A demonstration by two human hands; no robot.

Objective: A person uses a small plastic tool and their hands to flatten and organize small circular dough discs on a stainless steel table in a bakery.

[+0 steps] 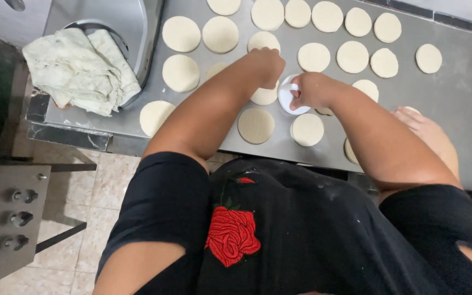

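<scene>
Many flat round dough discs lie in rows on a steel table [454,93]. My left hand [267,63] is curled into a fist in the middle of the table. It sits between one dough disc [263,40] just beyond it and another disc [264,98] partly hidden under it. Just to the right, my right hand [313,90] grips the handle of a white round press [287,98], which is held down on the table. A ridged disc [256,125] and a plain disc [307,129] lie near the front edge.
A crumpled sheet of pale dough [80,68] hangs over a steel machine [132,22] at the left. A grey control box with knobs [6,218] stands lower left over a tiled floor. Someone's bare limb [430,136] shows behind my right arm.
</scene>
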